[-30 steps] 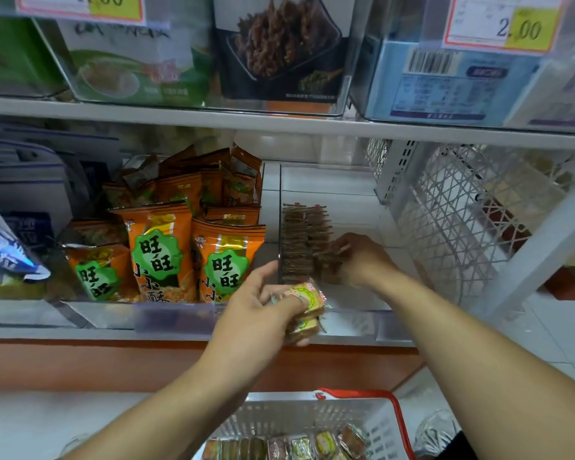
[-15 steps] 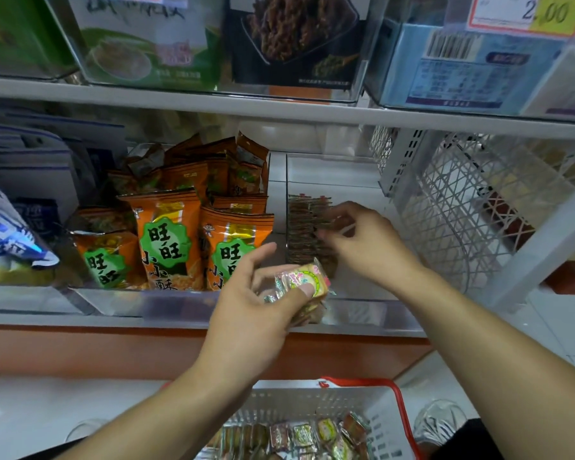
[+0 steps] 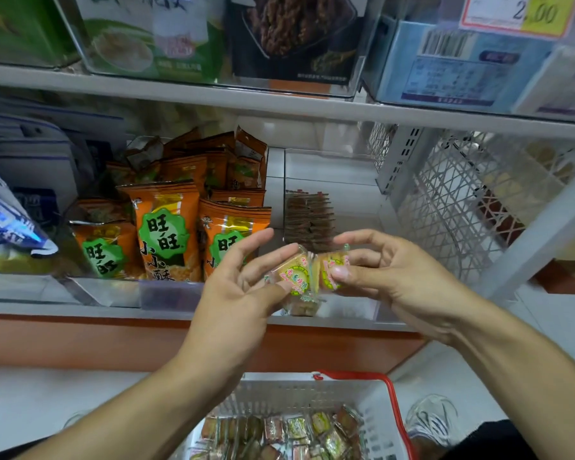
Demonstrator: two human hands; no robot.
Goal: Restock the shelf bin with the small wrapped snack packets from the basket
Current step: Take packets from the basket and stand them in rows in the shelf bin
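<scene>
My left hand [image 3: 243, 287] holds a small stack of clear-wrapped snack packets [image 3: 296, 275] with yellow-green labels, in front of the shelf edge. My right hand [image 3: 389, 270] pinches one packet [image 3: 332, 270] at the right side of that stack, thumb on its label. Behind the hands stands the clear shelf bin [image 3: 332, 167], with a row of brown packets [image 3: 307, 220] standing upright along its left wall. Below, the white basket [image 3: 299, 396] with a red rim holds several more small packets [image 3: 289, 433].
Orange snack bags [image 3: 166, 227] fill the bin to the left. A white wire rack [image 3: 458, 207] stands to the right of the clear bin. An upper shelf [image 3: 279, 107] carries boxed goods and a price tag [image 3: 518, 11]. My shoe [image 3: 432, 419] shows beside the basket.
My right hand came out of the bin and back to my left hand, where it now pinches a packet from the held stack. The view shifted slightly downward.
</scene>
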